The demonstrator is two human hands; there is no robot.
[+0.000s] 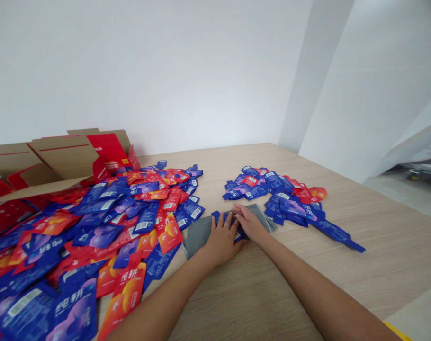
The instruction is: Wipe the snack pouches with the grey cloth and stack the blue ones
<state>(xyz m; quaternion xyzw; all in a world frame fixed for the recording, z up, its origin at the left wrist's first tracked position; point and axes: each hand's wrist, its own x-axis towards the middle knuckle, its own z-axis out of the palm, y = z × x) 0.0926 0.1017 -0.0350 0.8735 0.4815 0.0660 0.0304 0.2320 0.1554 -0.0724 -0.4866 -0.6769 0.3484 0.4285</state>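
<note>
A grey flat bag (198, 237) lies on the table in front of me, with at least one blue sachet (241, 233) on top of it. My left hand (221, 240) rests palm down on the blue sachet, its fingers spread. Close against its fingertips lies my right hand (250, 222), fingers stretched out over the far edge of the sachet and bag. Both hands cover much of the sachet, so how many lie beneath them is hidden. Clear-looking edges of the bag stick out to the right of my right hand.
A large heap of red and blue sachets (111, 227) spreads over the left side. Open red cardboard boxes (64, 156) stand behind it. Two smaller sachet piles (251, 182) lie at centre right, one blue sachet (338, 234) trailing toward the table's right edge. A white wall (201, 71) rises behind.
</note>
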